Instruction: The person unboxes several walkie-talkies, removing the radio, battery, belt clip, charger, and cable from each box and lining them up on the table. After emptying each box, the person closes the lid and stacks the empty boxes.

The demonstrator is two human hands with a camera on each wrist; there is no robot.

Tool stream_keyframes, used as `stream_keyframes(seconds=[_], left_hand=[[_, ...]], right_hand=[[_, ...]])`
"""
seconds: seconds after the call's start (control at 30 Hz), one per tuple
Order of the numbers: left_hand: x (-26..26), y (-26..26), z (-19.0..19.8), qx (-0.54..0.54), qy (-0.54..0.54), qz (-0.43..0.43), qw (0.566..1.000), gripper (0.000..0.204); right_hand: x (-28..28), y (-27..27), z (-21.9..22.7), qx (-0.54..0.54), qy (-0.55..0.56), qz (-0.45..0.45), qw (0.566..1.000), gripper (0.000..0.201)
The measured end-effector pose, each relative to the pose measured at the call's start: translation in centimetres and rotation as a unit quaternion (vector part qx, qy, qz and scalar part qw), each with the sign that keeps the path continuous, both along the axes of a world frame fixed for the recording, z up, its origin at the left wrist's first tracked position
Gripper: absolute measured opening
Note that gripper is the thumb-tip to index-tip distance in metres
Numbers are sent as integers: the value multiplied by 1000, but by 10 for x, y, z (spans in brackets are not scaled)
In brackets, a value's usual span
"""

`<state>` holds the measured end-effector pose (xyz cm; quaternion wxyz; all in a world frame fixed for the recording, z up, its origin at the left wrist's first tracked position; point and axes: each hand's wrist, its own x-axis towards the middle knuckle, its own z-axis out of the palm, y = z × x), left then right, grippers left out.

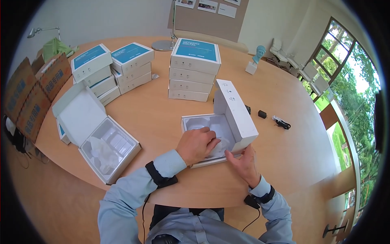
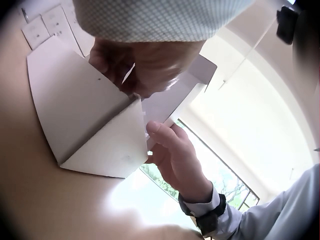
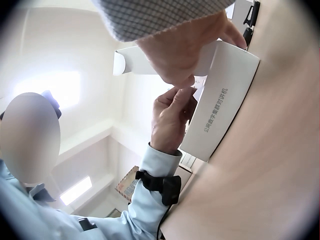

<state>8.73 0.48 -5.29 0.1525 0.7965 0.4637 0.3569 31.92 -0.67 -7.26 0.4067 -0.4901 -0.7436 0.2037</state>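
Note:
An open white box (image 1: 191, 122) sits on the round wooden table (image 1: 162, 118) in front of me, its lid (image 1: 237, 112) standing up at the right. My left hand (image 1: 198, 144) reaches into the box, and its curled fingers pinch the white packing (image 1: 221, 148) inside. My right hand (image 1: 243, 162) grips the box's near right corner, thumb on the front edge. In the left wrist view the right hand (image 2: 175, 157) holds the box (image 2: 85, 115) from below. In the right wrist view the left hand (image 3: 172, 117) has its fingertips pinched beside the box (image 3: 225, 100), and the right hand (image 3: 185, 50) lies over the box's rim.
A second open box (image 1: 91, 130) with a clear tray lies at the left. Stacks of shut boxes (image 1: 194, 69) (image 1: 111, 69) stand behind. Cardboard cartons (image 1: 34, 93) are at the far left. A black adapter (image 1: 262, 114), a cable (image 1: 281, 123) and a small bust (image 1: 257, 57) are at the right.

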Motion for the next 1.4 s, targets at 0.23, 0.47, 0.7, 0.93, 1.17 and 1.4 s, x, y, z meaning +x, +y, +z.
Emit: stream_keyframes(seconds=[0.23, 0.47, 0.7, 0.93, 1.17, 1.4], left_hand=[[-28, 31, -10, 92, -88, 165, 978, 36], [-49, 51, -28, -119, -141, 27, 982, 76], [-49, 52, -24, -128, -101, 2, 987, 68], [-54, 53, -26, -130, -121, -11, 984, 60], [-44, 51, -13, -141, -161, 64, 975, 45], [-54, 66, -25, -144, -202, 72, 966, 28]], right_hand=[[7, 5, -6, -33, 34, 36, 998, 60], [13, 10, -1, -49, -8, 67, 996, 55], [17, 11, 3, -60, -4, 91, 994, 57], [17, 9, 16, -42, -96, 111, 988, 63], [10, 5, 21, -63, -91, 117, 987, 70], [5, 5, 29, 7, -123, 158, 980, 79]])
